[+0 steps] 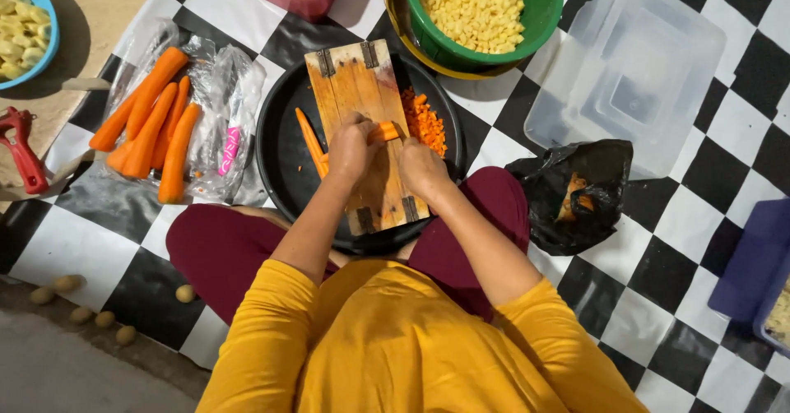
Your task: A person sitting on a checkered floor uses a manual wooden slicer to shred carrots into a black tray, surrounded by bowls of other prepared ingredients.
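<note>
Head view showed the left hand (352,146) pinching a stiff, slippery carrot piece (384,132) on the wooden board (366,125); the right hand (421,166) fingers' state was unclear.

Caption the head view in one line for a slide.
Both hands, left hand and right hand, on a carrot piece over a wooden board on a black tray.

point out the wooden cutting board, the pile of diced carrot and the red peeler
wooden cutting board (352,80), head view, bare upper part
pile of diced carrot (425,122), head view, middle of pile
red peeler (23,156), head view, its handle
</note>
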